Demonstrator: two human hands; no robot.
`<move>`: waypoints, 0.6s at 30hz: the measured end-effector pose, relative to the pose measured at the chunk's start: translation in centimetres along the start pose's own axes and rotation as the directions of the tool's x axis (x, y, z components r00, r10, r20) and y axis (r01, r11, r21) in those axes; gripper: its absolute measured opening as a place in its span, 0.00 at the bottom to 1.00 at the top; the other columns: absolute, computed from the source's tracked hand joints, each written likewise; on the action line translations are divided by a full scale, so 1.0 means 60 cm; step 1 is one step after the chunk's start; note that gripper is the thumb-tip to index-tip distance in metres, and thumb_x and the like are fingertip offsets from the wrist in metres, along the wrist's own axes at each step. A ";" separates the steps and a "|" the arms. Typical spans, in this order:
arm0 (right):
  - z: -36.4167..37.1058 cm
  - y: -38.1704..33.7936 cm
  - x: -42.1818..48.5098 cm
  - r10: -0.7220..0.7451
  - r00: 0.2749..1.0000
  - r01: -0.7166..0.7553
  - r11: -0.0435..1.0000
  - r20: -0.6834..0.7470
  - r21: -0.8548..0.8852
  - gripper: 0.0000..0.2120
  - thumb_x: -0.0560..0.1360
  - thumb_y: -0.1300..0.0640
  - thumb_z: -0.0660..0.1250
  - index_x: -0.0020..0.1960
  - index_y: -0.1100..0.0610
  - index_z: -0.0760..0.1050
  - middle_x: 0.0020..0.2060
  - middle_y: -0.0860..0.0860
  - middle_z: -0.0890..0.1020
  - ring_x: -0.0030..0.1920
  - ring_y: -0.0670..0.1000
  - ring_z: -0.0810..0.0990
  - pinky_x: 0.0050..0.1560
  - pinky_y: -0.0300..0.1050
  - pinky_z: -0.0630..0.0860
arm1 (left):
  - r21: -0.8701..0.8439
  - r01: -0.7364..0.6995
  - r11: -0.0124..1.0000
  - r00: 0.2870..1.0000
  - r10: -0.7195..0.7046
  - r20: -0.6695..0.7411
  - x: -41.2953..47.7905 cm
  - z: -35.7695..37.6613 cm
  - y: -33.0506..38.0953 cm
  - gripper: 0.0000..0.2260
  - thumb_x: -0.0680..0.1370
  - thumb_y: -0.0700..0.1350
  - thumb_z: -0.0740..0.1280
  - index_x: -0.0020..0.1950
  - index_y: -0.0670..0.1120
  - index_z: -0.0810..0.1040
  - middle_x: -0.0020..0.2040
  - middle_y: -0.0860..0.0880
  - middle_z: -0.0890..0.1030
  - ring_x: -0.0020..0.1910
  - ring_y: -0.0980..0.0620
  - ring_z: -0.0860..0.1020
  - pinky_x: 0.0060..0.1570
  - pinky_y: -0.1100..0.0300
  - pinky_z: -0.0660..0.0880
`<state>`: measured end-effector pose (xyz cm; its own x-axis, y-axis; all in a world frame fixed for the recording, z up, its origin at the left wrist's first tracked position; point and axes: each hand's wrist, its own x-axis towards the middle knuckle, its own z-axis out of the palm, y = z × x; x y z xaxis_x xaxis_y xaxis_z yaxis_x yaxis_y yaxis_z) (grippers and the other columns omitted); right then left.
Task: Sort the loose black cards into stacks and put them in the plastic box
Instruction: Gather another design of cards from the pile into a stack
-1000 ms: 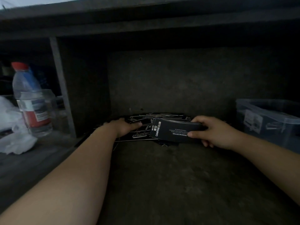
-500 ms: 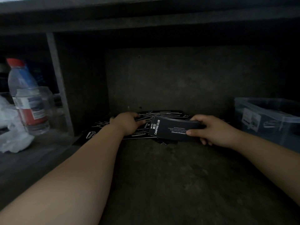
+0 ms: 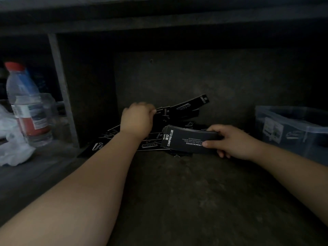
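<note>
Loose black cards (image 3: 152,145) with white print lie scattered on the dark shelf floor near the back wall. My left hand (image 3: 137,119) pinches a fan of a few black cards (image 3: 184,107) by one end and holds them raised above the pile. My right hand (image 3: 230,141) grips a thick stack of black cards (image 3: 188,142) printed "CAMPING CLUB", held flat just above the pile's right side. The clear plastic box (image 3: 292,126) stands at the right, apart from both hands.
A water bottle (image 3: 26,105) with a red cap stands at the left beyond a grey upright post (image 3: 62,89). White crumpled plastic (image 3: 12,148) lies beside it. A low dark shelf board runs overhead. The bare shelf floor (image 3: 186,201) stretches toward me.
My left hand has lifted a few cards off the pile and raised them toward the back wall. My right hand and its stack have stayed put.
</note>
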<state>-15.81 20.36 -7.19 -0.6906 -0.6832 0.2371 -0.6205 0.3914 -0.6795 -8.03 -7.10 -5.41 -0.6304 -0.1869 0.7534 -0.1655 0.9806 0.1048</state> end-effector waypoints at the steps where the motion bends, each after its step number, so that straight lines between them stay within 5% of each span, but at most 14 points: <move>1: 0.000 -0.001 -0.001 -0.001 1.000 0.001 1.000 0.000 -0.002 0.08 0.75 0.53 0.72 0.52 0.51 0.77 0.28 0.52 0.79 0.28 0.52 0.75 0.26 0.42 0.70 | -0.038 -0.013 0.999 0.999 0.011 -0.035 0.000 -0.003 -0.001 0.10 0.82 0.47 0.61 0.52 0.47 0.81 0.50 0.45 0.81 0.52 0.42 0.76 0.49 0.50 0.73; 3: 0.001 -0.003 -0.002 0.000 1.000 0.000 1.000 -0.003 0.002 0.08 0.75 0.55 0.72 0.53 0.53 0.77 0.25 0.48 0.78 0.26 0.48 0.75 0.25 0.40 0.70 | -0.116 -0.009 0.993 1.000 0.007 -0.014 -0.002 -0.003 -0.004 0.09 0.81 0.48 0.63 0.52 0.48 0.82 0.50 0.46 0.82 0.50 0.43 0.78 0.50 0.49 0.75; 7: 0.001 -0.007 -0.005 0.008 1.000 -0.008 1.000 -0.002 0.005 0.08 0.75 0.55 0.72 0.53 0.54 0.77 0.25 0.48 0.77 0.25 0.47 0.74 0.24 0.40 0.69 | -0.143 0.085 0.986 0.967 -0.047 0.249 -0.008 0.003 -0.002 0.09 0.81 0.48 0.64 0.57 0.49 0.82 0.52 0.47 0.83 0.50 0.47 0.80 0.52 0.52 0.77; 13: 0.001 -0.008 -0.003 0.002 1.000 -0.002 1.000 0.007 0.008 0.08 0.76 0.55 0.71 0.53 0.53 0.76 0.24 0.47 0.77 0.23 0.44 0.73 0.24 0.38 0.69 | -0.202 0.098 0.974 0.973 -0.052 0.223 -0.005 0.004 -0.005 0.07 0.80 0.47 0.67 0.54 0.50 0.83 0.51 0.48 0.84 0.51 0.48 0.80 0.53 0.55 0.76; 18: 0.000 -0.005 -0.002 0.000 1.000 0.000 1.000 -0.003 0.012 0.09 0.75 0.54 0.72 0.54 0.52 0.77 0.29 0.52 0.79 0.27 0.49 0.75 0.24 0.40 0.70 | -0.167 0.157 0.973 0.860 -0.052 0.507 -0.012 0.019 -0.012 0.16 0.77 0.54 0.70 0.63 0.51 0.80 0.62 0.50 0.80 0.61 0.50 0.77 0.64 0.53 0.72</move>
<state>-15.51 20.31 -7.01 -0.6919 -0.6814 0.2389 -0.6158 0.3840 -0.6880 -8.33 -7.71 -6.72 -0.9183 -0.2414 0.3138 -0.1334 0.9349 0.3290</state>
